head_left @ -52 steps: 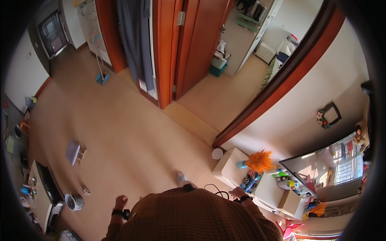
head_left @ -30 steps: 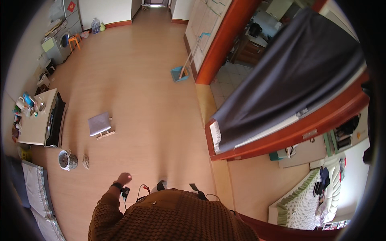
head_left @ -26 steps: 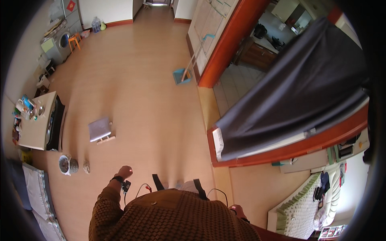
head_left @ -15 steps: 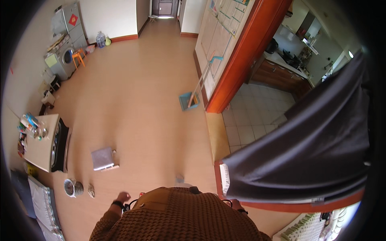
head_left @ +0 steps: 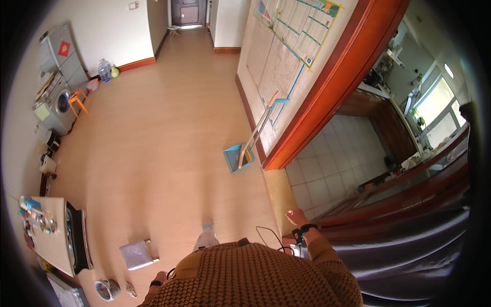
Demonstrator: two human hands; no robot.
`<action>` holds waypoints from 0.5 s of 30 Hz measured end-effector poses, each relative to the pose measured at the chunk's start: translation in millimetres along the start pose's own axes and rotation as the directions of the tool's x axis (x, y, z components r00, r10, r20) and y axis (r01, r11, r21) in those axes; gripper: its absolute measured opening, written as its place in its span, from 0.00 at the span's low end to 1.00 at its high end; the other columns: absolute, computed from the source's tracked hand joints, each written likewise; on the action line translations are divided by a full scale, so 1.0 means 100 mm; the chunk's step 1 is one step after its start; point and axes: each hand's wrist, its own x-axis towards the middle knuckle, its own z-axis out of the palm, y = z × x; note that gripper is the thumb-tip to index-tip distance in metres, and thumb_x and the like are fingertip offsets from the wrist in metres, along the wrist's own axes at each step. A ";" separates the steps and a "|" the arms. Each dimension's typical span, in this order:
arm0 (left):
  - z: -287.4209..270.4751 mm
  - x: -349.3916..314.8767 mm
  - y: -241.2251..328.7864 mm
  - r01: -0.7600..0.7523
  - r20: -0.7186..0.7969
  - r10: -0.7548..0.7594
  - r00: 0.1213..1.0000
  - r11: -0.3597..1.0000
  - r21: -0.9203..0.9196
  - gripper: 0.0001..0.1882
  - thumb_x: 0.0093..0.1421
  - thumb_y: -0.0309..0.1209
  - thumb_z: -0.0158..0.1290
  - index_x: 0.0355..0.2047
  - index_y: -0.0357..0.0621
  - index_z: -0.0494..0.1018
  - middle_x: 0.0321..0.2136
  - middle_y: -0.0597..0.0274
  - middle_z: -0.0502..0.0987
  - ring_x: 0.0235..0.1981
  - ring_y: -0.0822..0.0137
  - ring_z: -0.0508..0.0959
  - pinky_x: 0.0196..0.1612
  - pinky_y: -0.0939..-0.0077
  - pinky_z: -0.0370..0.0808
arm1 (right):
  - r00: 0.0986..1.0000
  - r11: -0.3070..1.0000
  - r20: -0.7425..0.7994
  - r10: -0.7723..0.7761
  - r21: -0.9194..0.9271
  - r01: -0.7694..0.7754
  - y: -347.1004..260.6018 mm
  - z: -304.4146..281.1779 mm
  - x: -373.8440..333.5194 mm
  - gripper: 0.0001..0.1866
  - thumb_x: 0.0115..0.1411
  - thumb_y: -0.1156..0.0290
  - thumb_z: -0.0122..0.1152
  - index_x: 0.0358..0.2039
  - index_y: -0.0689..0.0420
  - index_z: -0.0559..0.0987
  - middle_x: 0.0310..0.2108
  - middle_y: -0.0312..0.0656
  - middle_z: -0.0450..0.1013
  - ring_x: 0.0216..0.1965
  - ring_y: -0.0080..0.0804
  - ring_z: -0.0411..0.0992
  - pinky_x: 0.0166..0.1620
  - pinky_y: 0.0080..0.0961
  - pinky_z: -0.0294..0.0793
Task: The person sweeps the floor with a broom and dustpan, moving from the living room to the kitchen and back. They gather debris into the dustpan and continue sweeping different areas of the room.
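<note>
My right hand reaches forward beside the doorway, over the pale threshold. Its fingers look loosely bent, with nothing visible in them, and a black band circles the wrist. Low on the left, my left hand hangs by my brown knitted top, which partly hides it; its fingers do not show clearly. A dark curtain hangs at the lower right, below a red-brown wooden door frame piece. One foot in grey shows ahead of my body.
A blue dustpan with a broom leans by the wall. On the floor at left are a low grey stool and a wastebasket. A table, an orange stool and a washing machine line the left side. A tiled kitchen lies right.
The dustpan, stool and table sit lower in view, and more of the kitchen shows. My right hand has come forward into sight; the left has dropped back. The curtain now covers less of the doorway.
</note>
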 end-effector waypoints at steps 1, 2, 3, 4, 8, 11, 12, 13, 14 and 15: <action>-0.29 0.32 -0.08 -0.024 0.057 0.019 0.998 0.997 0.071 0.18 0.55 0.46 0.52 0.26 0.46 0.82 0.27 0.47 0.81 0.31 0.44 0.80 0.38 0.53 0.77 | 0.999 0.998 0.039 0.026 0.055 -0.028 -0.14 -0.04 0.14 0.20 0.57 0.54 0.57 0.24 0.59 0.81 0.26 0.52 0.77 0.31 0.55 0.75 0.36 0.46 0.73; -0.60 0.63 -0.15 -0.056 0.110 0.041 0.993 0.989 0.140 0.16 0.54 0.44 0.52 0.26 0.48 0.82 0.27 0.47 0.81 0.32 0.44 0.81 0.38 0.54 0.77 | 0.992 0.992 0.097 0.081 0.092 -0.090 -0.26 -0.10 0.32 0.21 0.57 0.53 0.57 0.23 0.59 0.81 0.27 0.54 0.77 0.33 0.57 0.75 0.38 0.48 0.73; -0.92 0.89 -0.22 -0.068 -0.121 0.062 0.991 0.997 -0.045 0.13 0.53 0.41 0.52 0.26 0.49 0.82 0.27 0.48 0.81 0.31 0.45 0.81 0.37 0.55 0.78 | 0.972 0.977 0.169 0.162 0.113 -0.183 -0.37 -0.18 0.54 0.22 0.56 0.52 0.58 0.21 0.60 0.80 0.28 0.56 0.76 0.34 0.59 0.74 0.39 0.49 0.73; -1.24 1.16 -0.25 -0.122 -0.346 0.036 0.937 0.965 -0.230 0.11 0.52 0.38 0.53 0.25 0.50 0.82 0.27 0.49 0.81 0.31 0.46 0.81 0.36 0.56 0.78 | 0.986 0.987 0.118 0.121 0.088 -0.132 -0.47 -0.26 0.78 0.22 0.57 0.52 0.58 0.21 0.60 0.80 0.27 0.56 0.76 0.34 0.59 0.74 0.39 0.49 0.73; -2.73 1.99 -0.42 0.115 -0.286 -0.169 0.943 0.974 -0.195 0.07 0.51 0.32 0.54 0.24 0.47 0.81 0.26 0.49 0.81 0.30 0.50 0.82 0.35 0.60 0.80 | 0.990 0.977 -0.004 0.142 0.162 -0.139 -0.83 -0.58 1.73 0.24 0.56 0.48 0.62 0.22 0.60 0.80 0.24 0.52 0.77 0.30 0.50 0.76 0.36 0.44 0.73; -3.56 2.46 -0.43 0.038 -0.417 -0.123 0.901 0.978 -0.204 0.08 0.54 0.32 0.53 0.25 0.46 0.81 0.27 0.48 0.81 0.33 0.49 0.82 0.38 0.61 0.79 | 0.958 0.948 -0.193 0.214 0.280 -0.155 -1.11 -0.88 2.54 0.27 0.55 0.46 0.66 0.31 0.62 0.81 0.27 0.48 0.79 0.33 0.40 0.79 0.37 0.35 0.76; -3.75 2.63 -0.44 0.013 -0.435 -0.113 0.893 0.974 -0.226 0.08 0.54 0.32 0.53 0.25 0.46 0.81 0.28 0.48 0.81 0.33 0.49 0.82 0.39 0.61 0.79 | 0.935 0.917 -0.234 0.265 0.362 -0.169 -1.21 -0.98 2.80 0.29 0.54 0.45 0.68 0.38 0.63 0.81 0.33 0.49 0.80 0.36 0.39 0.79 0.40 0.34 0.76; -3.87 2.78 -0.45 0.029 -0.432 -0.172 0.885 0.948 -0.318 0.10 0.56 0.32 0.53 0.25 0.39 0.80 0.21 0.55 0.81 0.25 0.56 0.82 0.32 0.61 0.78 | 0.919 0.860 -0.237 0.316 0.481 -0.172 -1.30 -1.08 3.09 0.33 0.52 0.45 0.70 0.43 0.65 0.78 0.37 0.51 0.78 0.40 0.40 0.78 0.43 0.33 0.76; -3.97 2.95 -0.47 -0.007 -0.446 -0.128 0.886 0.957 -0.289 0.11 0.56 0.33 0.52 0.26 0.41 0.80 0.23 0.53 0.81 0.27 0.53 0.82 0.34 0.59 0.78 | 0.903 0.790 -0.229 0.363 0.589 -0.168 -1.36 -1.16 3.37 0.38 0.51 0.45 0.71 0.49 0.67 0.75 0.41 0.52 0.77 0.44 0.40 0.77 0.46 0.33 0.75; -4.01 3.07 -0.50 0.027 -0.409 -0.142 0.902 0.961 -0.275 0.11 0.56 0.35 0.52 0.26 0.44 0.80 0.24 0.50 0.81 0.29 0.50 0.81 0.36 0.57 0.78 | 0.896 0.739 -0.252 0.367 0.664 -0.116 -1.40 -1.20 3.62 0.44 0.50 0.45 0.73 0.54 0.68 0.72 0.45 0.54 0.76 0.47 0.41 0.76 0.49 0.32 0.75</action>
